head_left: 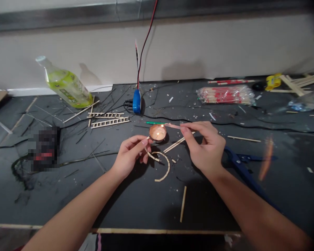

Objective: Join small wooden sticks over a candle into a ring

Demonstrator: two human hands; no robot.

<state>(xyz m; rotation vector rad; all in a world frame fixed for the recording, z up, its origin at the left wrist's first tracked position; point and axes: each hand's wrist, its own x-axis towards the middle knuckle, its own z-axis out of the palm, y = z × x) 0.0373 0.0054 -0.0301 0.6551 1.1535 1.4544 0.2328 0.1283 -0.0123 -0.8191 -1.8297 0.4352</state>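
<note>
Between my hands, a small round bowl-like piece (157, 133), brownish and brightly lit inside, is at the fingertips of my left hand (132, 152). Those fingers pinch a thin curved strip of short pale segments (152, 155). My right hand (204, 144) is closed on a thin pale pinkish stick (174, 126), whose tip reaches the bowl's upper right rim. A green stick (155, 122) shows just behind the bowl. Below, a curved segmented strip (169, 165) lies on the dark table.
Two small wooden ladders (110, 122), a tilted green-labelled bottle (70, 87) and a blue device (136, 101) with cables are behind. Bagged sticks (226, 94) lie back right; blue-handled pliers or cutters (242, 170) lie beside my right forearm. One loose stick (183, 204) lies in front.
</note>
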